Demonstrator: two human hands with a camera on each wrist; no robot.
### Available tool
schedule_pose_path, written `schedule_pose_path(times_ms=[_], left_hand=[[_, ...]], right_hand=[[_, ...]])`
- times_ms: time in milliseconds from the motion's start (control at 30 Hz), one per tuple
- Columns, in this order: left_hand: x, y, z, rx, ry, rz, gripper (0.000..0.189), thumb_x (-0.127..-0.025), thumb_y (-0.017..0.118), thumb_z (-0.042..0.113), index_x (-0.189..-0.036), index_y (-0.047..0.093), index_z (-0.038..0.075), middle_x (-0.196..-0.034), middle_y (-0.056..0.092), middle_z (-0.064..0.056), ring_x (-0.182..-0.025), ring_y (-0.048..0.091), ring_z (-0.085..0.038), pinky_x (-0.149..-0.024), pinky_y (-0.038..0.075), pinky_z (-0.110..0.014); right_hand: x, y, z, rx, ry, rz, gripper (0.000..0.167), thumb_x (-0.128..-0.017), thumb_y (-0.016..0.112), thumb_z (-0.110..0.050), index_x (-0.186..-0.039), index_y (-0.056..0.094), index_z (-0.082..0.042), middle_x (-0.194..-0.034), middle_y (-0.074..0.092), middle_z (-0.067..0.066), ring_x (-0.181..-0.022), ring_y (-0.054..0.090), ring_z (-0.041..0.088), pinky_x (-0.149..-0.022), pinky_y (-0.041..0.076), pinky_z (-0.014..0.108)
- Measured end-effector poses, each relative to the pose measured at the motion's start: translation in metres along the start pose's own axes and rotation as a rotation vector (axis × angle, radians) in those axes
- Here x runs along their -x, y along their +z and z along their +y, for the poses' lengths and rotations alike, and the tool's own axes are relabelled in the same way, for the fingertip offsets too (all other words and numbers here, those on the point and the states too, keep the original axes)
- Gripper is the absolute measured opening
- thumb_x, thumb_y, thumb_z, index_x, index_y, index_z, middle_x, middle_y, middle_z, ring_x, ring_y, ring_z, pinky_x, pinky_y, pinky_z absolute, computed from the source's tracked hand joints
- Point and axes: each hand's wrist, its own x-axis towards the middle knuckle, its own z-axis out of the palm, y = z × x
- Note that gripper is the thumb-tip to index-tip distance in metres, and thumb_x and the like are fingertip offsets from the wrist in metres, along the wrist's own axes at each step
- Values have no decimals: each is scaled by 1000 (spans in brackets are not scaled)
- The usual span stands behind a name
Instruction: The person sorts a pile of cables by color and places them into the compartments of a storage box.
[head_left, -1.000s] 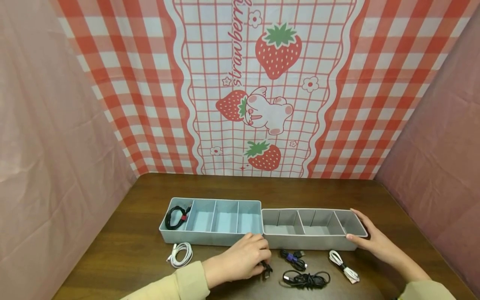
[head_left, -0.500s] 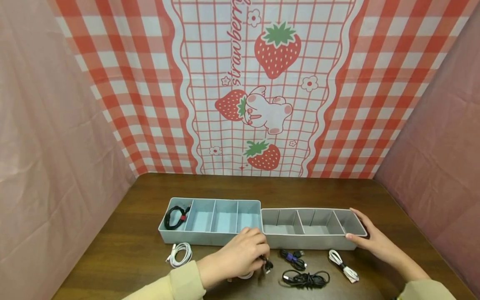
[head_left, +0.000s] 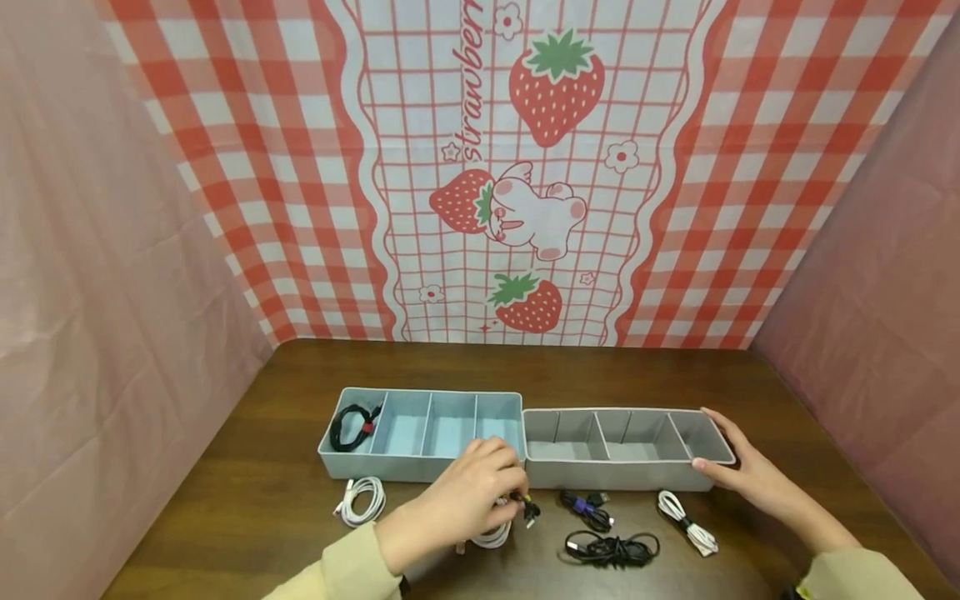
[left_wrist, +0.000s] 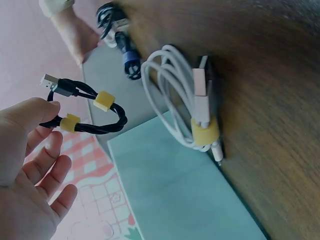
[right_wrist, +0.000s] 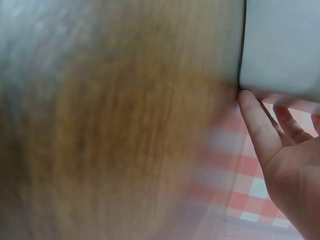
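Observation:
My left hand (head_left: 465, 496) pinches a coiled black USB cable (left_wrist: 102, 129) between thumb and forefinger, its other fingers spread. Two yellow ties band this cable, held up off the table in front of the pale blue divided box (head_left: 397, 468). Below it lies a white cable (left_wrist: 172, 82) with a yellow tie, partly hidden behind the hand in the head view. At the right end of the grey divided box (head_left: 615, 477), my right hand (head_left: 757, 483) grips its corners, thumb at the front and fingers round the back. A black cable with a red tie (head_left: 347, 446) sits in the blue box's leftmost compartment.
On the wooden table (head_left: 247, 492) lie a coiled white cable (head_left: 365, 500) at left, a black cable with a purple tie (head_left: 587, 510), a loose black cable (head_left: 611, 550) and a white cable with a black tie (head_left: 686, 523). A checked curtain (head_left: 300, 250) hangs behind.
My left hand has lifted the black cable and drawn slightly left, uncovering part of the white cable below. The right hand keeps its place on the grey box.

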Motion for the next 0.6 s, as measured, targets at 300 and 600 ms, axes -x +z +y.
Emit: schedule_pose_path(times_ms=[300,600], left_hand=[[5,-10,-8,11,-50,69,15,-74,75,26,-81,62,24,-86,54,10,-91,49,-10,-76,38,-27],[8,-20,-13,43,-78,125,17,-71,77,20,-79,62,22,-85,56,9,-89,49,-11,-77,40,-30]], right_hand=[[-2,-2,-2,18,8,-2,82,-90,64,-19,-151,10,-14,-136,34,24,-102,44,3,-69,45,23],[-1,-3,-2,18,19,-15,81,-90,63,-20,-151,10,-13,-136,33,24,-104,45,11,-71,45,23]])
